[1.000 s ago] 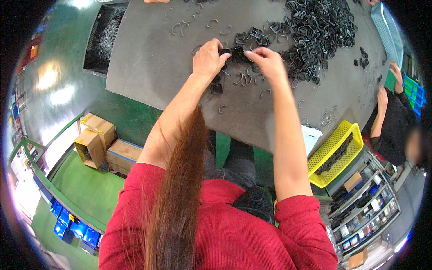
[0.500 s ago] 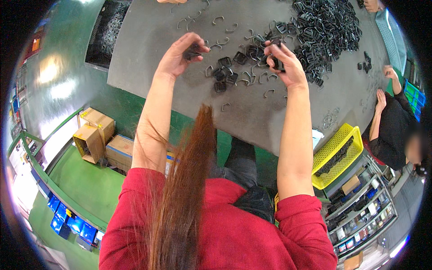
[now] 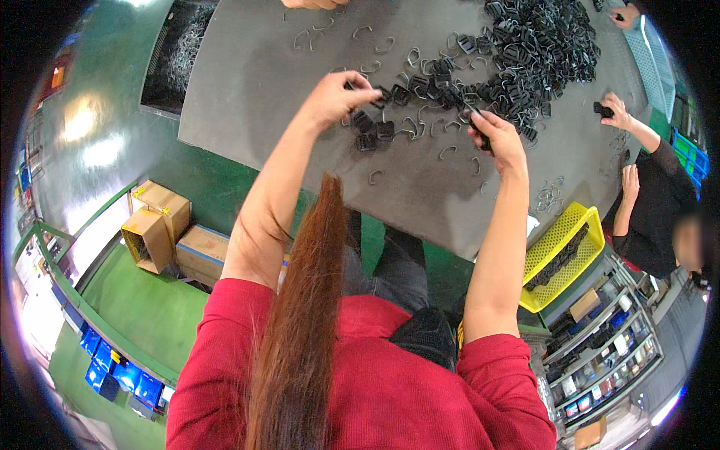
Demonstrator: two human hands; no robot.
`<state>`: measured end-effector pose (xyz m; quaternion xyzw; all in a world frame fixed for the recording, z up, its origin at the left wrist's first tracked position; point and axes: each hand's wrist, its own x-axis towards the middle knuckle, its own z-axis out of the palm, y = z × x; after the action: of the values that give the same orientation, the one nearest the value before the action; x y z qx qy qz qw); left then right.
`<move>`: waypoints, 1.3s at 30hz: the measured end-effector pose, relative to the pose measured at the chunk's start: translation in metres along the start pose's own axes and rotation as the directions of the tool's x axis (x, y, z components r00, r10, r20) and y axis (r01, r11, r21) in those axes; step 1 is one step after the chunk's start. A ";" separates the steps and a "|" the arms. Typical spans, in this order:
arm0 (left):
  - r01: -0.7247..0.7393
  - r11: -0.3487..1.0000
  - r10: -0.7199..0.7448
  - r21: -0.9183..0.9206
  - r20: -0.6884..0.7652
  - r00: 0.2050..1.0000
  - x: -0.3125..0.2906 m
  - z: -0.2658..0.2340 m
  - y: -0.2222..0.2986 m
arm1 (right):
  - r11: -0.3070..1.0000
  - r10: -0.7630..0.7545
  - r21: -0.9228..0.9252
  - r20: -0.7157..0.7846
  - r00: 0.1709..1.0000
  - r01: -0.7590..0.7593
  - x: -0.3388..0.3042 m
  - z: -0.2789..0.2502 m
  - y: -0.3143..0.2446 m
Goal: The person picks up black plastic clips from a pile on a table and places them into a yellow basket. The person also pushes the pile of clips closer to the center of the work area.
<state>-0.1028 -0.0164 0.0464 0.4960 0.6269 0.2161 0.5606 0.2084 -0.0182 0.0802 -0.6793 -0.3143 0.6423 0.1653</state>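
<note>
My left hand is closed, its thumb and fingers pinching a small black buckle above the grey table. Farther right, my right hand is closed around a black buckle piece that partly shows between thumb and fingers. Just below the left fingertips lies a small group of black buckles. A large heap of black buckles spreads beyond my right hand. Loose C-shaped metal wire clips are scattered around both hands.
The grey table has a curved edge. A black tray of clips stands at its left. On the right are a yellow basket and a blue-grey basket. A co-worker's hand holds black pieces; other people's hands show at the far edge.
My left hand has moved right and slightly nearer, with the buckle now at its fingertips. My right hand has shifted nearer and right. The co-worker's hand at right has reached inward over the table.
</note>
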 end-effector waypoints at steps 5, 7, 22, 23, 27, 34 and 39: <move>0.122 0.988 -0.116 -0.092 0.071 0.991 0.006 -0.025 0.003 | 0.999 -0.022 -0.032 -0.165 0.986 0.017 -0.003 -0.014 0.025; 0.105 0.958 -0.097 -0.266 0.044 0.994 0.002 -0.036 0.008 | 0.957 -0.085 -0.289 -0.326 0.942 -0.014 -0.001 -0.016 0.037; 0.024 0.998 -0.023 -0.061 0.031 0.999 -0.027 -0.011 0.007 | 0.817 -0.475 -0.317 0.105 0.874 0.482 0.022 0.061 -0.005; -0.130 0.955 0.138 0.267 -0.014 0.990 -0.033 -0.001 0.007 | 0.537 -0.705 -0.581 0.089 0.704 0.612 0.032 0.082 0.000; -0.183 0.760 0.217 0.624 0.022 0.976 -0.038 0.017 -0.008 | 0.350 -0.461 -0.916 0.016 0.887 0.199 0.030 0.124 -0.030; -0.154 0.905 0.115 0.397 0.122 0.986 -0.033 -0.011 -0.016 | 0.722 -0.330 -0.589 0.169 0.929 0.363 0.020 0.093 -0.004; -0.113 0.984 0.091 0.139 0.153 0.984 -0.043 -0.013 -0.031 | 0.450 -0.563 -0.778 0.135 0.816 0.439 -0.016 0.130 0.017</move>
<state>-0.1313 -0.0623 0.0454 0.5821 0.5720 0.1608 0.5550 0.0850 -0.0644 0.0658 -0.6011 -0.7337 0.3114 0.0578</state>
